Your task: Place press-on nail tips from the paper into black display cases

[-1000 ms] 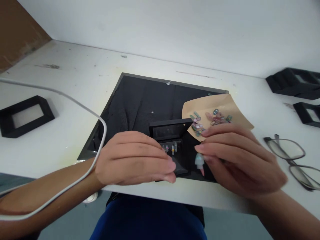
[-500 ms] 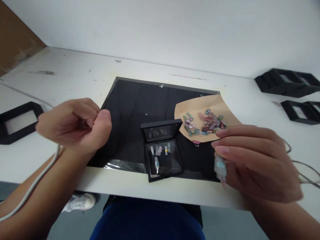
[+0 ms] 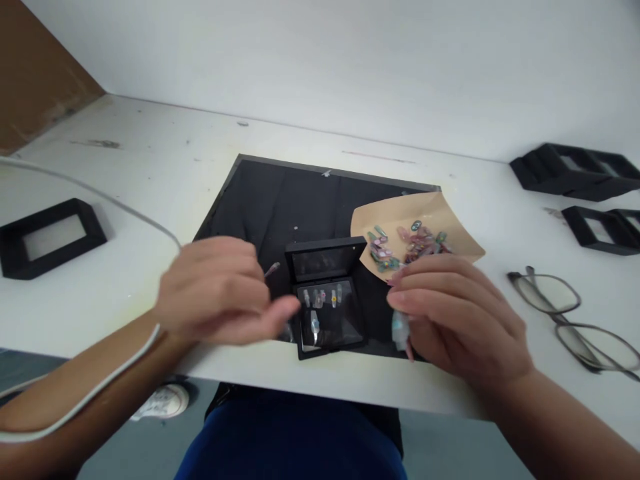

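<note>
Knees in blue cloth [image 3: 295, 433] sit nearest, under the bench edge. Above them:

Right hand [image 3: 460, 320]: grip closed on a small pale blue-and-pink press-on nail [image 3: 400, 328], held at the fingertips just right of the case, above the near edge of the mat.

Left hand [image 3: 220, 293]: blurred, fingers curled, pinching a thin pinkish stick [image 3: 273, 269] whose tip points toward the case. A white cable [image 3: 100, 200] runs along that forearm and off across the bench.

Small black hinged display case [image 3: 327, 300]: open, lid upright, a row of small nails along the top of its tray and one single nail lower down. It rests on the near edge of a black square mat [image 3: 260, 200].

Handling note, as a judgement: bring your held nail down flat and level with the row, steady the case with your left hand, and keep your stick clear of the nails already seated.

Tan paper sheet [image 3: 445, 220]: just beyond the case to the right, carrying a heap of mixed coloured nails [image 3: 405, 243].

White bench [image 3: 150, 153]: scuffed and spotted. Thin-rimmed spectacles [image 3: 565, 307] lie at right; black rectangular frames at far right [image 3: 575, 170] and one at left [image 3: 47, 237].

Plain white wall [image 3: 350, 60] behind; brown board [image 3: 35, 67] at far left.
</note>
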Demonstrator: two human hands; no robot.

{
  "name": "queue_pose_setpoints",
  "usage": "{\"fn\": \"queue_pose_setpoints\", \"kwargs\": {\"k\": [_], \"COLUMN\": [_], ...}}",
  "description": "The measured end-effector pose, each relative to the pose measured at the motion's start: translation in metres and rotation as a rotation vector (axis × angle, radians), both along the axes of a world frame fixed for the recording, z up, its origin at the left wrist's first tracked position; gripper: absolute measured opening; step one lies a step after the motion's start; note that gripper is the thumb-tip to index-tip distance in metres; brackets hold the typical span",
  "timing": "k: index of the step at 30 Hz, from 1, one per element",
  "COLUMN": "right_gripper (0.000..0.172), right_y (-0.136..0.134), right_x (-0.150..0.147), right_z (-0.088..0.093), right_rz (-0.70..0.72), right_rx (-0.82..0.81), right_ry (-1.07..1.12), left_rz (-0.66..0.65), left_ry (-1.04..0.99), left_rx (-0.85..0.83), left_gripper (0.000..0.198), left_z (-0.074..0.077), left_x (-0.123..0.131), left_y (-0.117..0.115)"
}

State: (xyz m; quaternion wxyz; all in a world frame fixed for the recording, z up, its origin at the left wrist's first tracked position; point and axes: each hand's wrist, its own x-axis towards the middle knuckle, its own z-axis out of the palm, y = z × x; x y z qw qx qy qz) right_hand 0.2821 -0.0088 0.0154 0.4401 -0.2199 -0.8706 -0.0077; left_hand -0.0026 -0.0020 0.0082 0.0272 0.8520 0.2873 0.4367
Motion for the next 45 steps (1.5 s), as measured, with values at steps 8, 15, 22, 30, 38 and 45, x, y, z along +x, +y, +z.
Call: {"fn": "queue_pose_setpoints", "kwargs": {"k": [8,15,22,30,38,45], "right_gripper": [0.011,0.01,0.015,0.026,0.015,0.022], "right_y": [-0.008,-0.005,-0.005,0.005,0.038,0.058], "right_x": [-0.011,-0.01,-0.014,-0.002,0.034,0.055], "right_z": [-0.008,-0.013,-0.014,-0.009,-0.02,-0.02], "right_rz": [0.115,0.163,0.139,0.094,-0.677,-0.828], "right_rx": [-0.065,-0.07,-0.095,-0.207,-0.142,-0.421], "right_ry": [-0.009,0.02,0.001,0.03,0.112,0.012], "left_rz": [-0.268,-0.343,-0.33,-0.232,-0.236,-0.334], "left_ry": [0.167,0.279,0.153,0.04,0.036,-0.011], "left_rx": [0.136,0.162,0.003,-0.052,-0.145,-0.044], "left_gripper": [0.02,0.005,0.002,0.011,0.024,0.013], "left_z": [0.023,0.029,0.023,0.022,0.018,0.021], "left_x": [0.033,0.043,0.039,0.033,0.02,0.023], "left_y": [-0.009,-0.005,-0.009,-0.013,-0.025,-0.015]}}
